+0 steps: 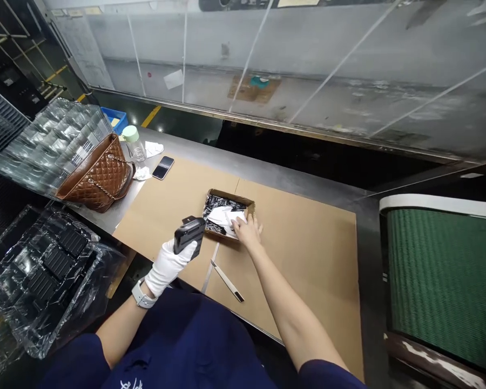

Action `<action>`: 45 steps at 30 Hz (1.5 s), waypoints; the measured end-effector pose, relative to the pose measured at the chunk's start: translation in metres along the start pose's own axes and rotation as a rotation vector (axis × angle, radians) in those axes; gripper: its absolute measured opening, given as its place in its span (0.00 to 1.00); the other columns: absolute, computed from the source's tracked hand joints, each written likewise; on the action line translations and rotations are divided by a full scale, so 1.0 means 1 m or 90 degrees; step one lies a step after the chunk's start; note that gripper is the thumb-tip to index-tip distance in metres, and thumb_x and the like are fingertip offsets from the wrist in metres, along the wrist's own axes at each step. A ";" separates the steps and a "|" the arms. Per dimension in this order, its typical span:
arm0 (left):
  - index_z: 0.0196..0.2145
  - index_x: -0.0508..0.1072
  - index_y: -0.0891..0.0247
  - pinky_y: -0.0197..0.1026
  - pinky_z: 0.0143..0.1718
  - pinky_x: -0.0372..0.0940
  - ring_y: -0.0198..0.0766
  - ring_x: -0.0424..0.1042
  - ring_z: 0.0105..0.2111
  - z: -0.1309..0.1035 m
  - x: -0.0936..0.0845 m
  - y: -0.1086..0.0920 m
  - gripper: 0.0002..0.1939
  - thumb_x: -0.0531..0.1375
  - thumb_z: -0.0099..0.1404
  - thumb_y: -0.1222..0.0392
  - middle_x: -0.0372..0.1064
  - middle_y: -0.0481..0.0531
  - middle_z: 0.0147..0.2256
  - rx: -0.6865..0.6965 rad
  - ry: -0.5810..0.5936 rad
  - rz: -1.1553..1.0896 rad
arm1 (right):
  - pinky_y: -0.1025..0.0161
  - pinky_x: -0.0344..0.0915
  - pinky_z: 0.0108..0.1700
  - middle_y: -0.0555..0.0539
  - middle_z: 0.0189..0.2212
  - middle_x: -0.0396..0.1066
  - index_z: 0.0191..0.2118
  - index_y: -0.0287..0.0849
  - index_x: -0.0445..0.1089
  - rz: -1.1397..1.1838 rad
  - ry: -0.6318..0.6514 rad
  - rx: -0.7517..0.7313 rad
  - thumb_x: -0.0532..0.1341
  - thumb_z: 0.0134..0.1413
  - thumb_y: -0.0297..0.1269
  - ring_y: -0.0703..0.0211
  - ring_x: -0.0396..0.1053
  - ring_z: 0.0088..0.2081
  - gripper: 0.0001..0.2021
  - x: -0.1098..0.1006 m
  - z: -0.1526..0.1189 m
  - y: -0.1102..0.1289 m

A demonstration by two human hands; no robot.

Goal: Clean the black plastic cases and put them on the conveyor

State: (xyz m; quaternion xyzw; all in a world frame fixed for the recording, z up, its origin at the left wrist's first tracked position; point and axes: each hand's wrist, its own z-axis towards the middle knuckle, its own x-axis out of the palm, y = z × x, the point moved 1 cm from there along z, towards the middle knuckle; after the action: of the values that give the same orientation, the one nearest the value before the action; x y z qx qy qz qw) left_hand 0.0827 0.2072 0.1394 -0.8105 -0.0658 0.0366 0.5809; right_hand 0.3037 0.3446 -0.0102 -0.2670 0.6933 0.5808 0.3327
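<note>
My left hand (170, 266), in a white glove, grips a black ribbed plastic part (189, 236) and holds it up left of a small open cardboard box (231, 235). Many small black pieces (211, 202) fill the box, and a crumpled white cloth (220, 215) lies over them. My bare right hand (248, 231) reaches over the box's right side, its thumb and forefinger closed on the white cloth, the other fingers loosely over the edge. A slim cutter-like tool (227, 281) rests on the cardboard sheet (308, 254) nearer my body.
Farther left on the bench are a phone (163, 167), a lidded bottle (134, 143) and a brown quilted bag (97, 175). Clear trays (48, 140) are stacked behind the bag. Black ribbed parts (59, 263) sit in plastic-wrapped trays at lower left. A green conveyor belt (441, 275) stands at right.
</note>
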 end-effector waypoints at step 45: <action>0.51 0.65 0.68 0.45 0.51 0.63 0.44 0.70 0.48 -0.127 -0.142 0.121 0.21 0.55 0.64 0.52 0.69 0.63 0.50 -0.034 -0.076 0.112 | 0.61 0.66 0.29 0.47 0.23 0.71 0.38 0.42 0.72 0.176 0.502 -0.036 0.53 0.48 0.64 0.56 0.70 0.25 0.28 -0.077 -0.314 0.035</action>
State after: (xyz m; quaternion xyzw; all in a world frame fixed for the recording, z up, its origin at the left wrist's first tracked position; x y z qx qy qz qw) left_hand -0.0325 0.0288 0.0631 -0.8248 -0.0297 0.1337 0.5486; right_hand 0.2786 0.0415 0.1035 -0.3824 0.7807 0.4921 -0.0473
